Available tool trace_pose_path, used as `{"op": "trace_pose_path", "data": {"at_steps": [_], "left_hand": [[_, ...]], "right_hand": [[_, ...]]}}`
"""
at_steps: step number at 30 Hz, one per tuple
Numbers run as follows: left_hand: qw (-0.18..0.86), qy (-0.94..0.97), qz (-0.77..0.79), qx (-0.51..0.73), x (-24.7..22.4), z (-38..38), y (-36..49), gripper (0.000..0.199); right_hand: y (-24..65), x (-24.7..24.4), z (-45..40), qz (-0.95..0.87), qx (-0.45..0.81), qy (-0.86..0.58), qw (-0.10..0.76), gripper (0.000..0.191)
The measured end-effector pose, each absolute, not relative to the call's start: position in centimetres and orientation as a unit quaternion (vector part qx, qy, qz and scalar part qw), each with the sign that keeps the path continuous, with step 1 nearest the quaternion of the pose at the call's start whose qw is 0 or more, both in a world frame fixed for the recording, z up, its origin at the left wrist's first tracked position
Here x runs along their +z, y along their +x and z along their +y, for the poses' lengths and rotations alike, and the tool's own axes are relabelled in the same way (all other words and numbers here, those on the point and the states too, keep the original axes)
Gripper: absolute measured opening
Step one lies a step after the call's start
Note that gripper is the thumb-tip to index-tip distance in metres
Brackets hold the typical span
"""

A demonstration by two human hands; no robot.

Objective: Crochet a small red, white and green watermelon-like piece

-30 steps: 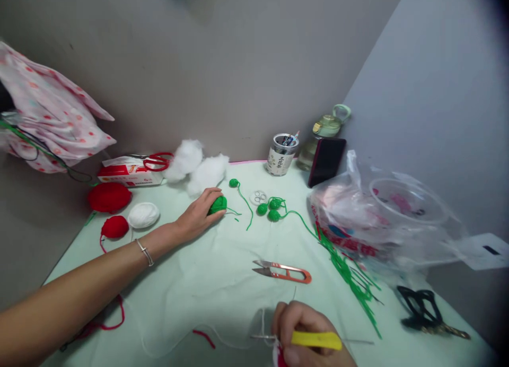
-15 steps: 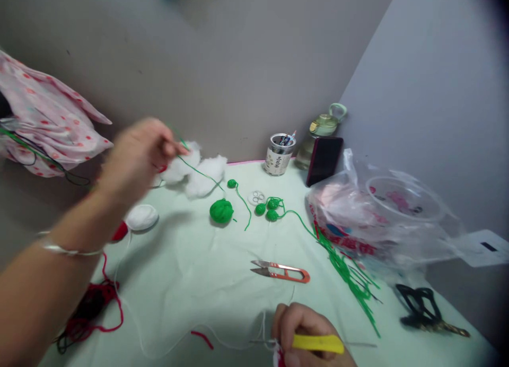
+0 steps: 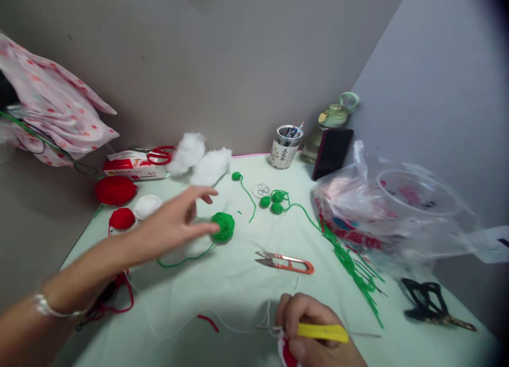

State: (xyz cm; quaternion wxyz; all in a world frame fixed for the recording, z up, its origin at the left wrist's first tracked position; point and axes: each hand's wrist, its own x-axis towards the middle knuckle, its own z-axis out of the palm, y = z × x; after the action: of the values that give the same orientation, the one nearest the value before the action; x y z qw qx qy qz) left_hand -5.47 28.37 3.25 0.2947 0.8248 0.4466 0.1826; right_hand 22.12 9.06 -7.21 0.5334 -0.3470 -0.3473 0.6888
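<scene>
My left hand (image 3: 175, 224) is stretched over the table with thumb and fingers apart, its thumb at the edge of a green yarn ball (image 3: 223, 228). A loose green strand (image 3: 186, 261) trails from that ball under the hand. At the bottom, my right hand (image 3: 308, 324) is closed around a crochet hook (image 3: 324, 332) with a yellow grip, together with a small red and white crocheted piece (image 3: 288, 352). White yarn (image 3: 234, 331) runs from the piece leftward over the cloth. Orange thread snips (image 3: 286, 263) lie between the hands.
Red yarn balls (image 3: 116, 190), a white ball (image 3: 147, 207), a box (image 3: 135, 166) with red scissors and white stuffing (image 3: 210, 165) lie left. Small green balls (image 3: 277, 208), a pen tin (image 3: 284, 148), phone (image 3: 333, 152), plastic bag (image 3: 382, 213) and black claw clip (image 3: 429, 303) are right.
My left hand has come down from the stuffing toward the green ball and opened, letting go of the green strand. The ball has shifted slightly. My right hand keeps its hold.
</scene>
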Motion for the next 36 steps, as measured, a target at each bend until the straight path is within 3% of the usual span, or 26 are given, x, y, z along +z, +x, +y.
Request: {"op": "trace_pose_path", "data": {"at_steps": [2, 7, 11, 17, 23, 29, 36], "left_hand": [[0.31, 0.854, 0.402, 0.112, 0.8, 27.5, -4.6, 0.061], [0.28, 0.877, 0.374, 0.112, -2.6, 28.0, -3.7, 0.036], [0.246, 0.871, 0.407, 0.12, -2.1, 29.6, -3.9, 0.036], [0.307, 0.856, 0.408, 0.08, -0.7, 30.8, -3.8, 0.05], [0.35, 0.866, 0.357, 0.022, 1.2, 30.4, -4.1, 0.033], [0.313, 0.872, 0.373, 0.045, 0.5, 30.1, -3.9, 0.01], [0.269, 0.866, 0.411, 0.095, -2.2, 29.7, -3.8, 0.014]], "right_hand": [[22.2, -7.5, 8.9, -0.344, 0.69, -0.348, 0.533, 0.038], [22.2, -7.4, 9.1, -0.35, 0.687, -0.35, 0.533, 0.038], [22.1, -7.5, 9.1, -0.349, 0.688, -0.368, 0.518, 0.043], [22.1, -7.7, 9.1, -0.338, 0.698, -0.368, 0.513, 0.045], [22.2, -7.5, 9.2, -0.345, 0.696, -0.365, 0.512, 0.047], [22.1, -7.4, 9.3, -0.348, 0.703, -0.365, 0.501, 0.049], [22.0, -7.9, 9.1, -0.352, 0.694, -0.366, 0.511, 0.046]]}}
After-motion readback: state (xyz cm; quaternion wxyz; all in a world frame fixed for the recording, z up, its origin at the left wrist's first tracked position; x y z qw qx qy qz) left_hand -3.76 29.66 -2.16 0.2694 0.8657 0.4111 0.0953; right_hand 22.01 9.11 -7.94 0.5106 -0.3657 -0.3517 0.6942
